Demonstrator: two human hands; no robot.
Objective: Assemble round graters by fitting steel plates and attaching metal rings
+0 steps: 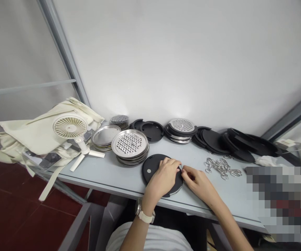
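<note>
Covering a black disc (149, 168), hands (163, 177) (196, 183) hide its rim.

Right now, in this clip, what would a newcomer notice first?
The left hand and right hand meet on a black round disc at the front of the table. Behind them, stacked perforated steel grater discs and black rings line the wall. At far left, a white fan sits on a cream canvas bag.

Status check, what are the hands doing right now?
Left hand over black disc. Right hand, fingers at disc's edge. Metal rings off to the right, not touching.
</note>
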